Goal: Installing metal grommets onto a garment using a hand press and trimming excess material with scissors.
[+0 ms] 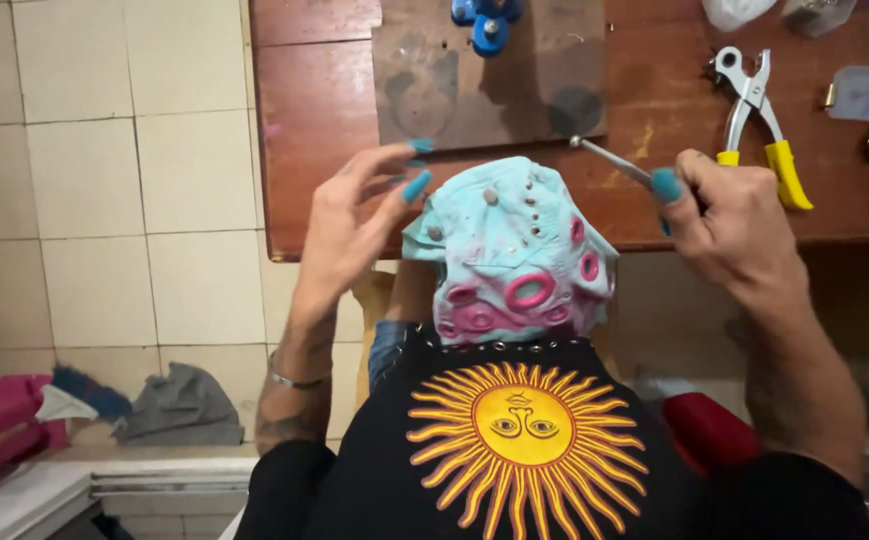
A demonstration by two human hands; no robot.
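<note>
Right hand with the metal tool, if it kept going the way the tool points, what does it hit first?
Probably the dark work pad: the right hand aims its metal tool up-left, tip at the pad's lower right corner, though height is unclear.

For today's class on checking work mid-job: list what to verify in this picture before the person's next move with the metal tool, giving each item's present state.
1. Right hand grips the metal tool: ok.
2. Tool tip off the mask: ok, it sits above the table.
3. Left hand steadies the mask: cannot tell; its fingertips are at the mask's edge.
4. Mask fully on the table: not ok, it overhangs the edge.
5. Punch pliers lie apart from both hands: ok.
</note>
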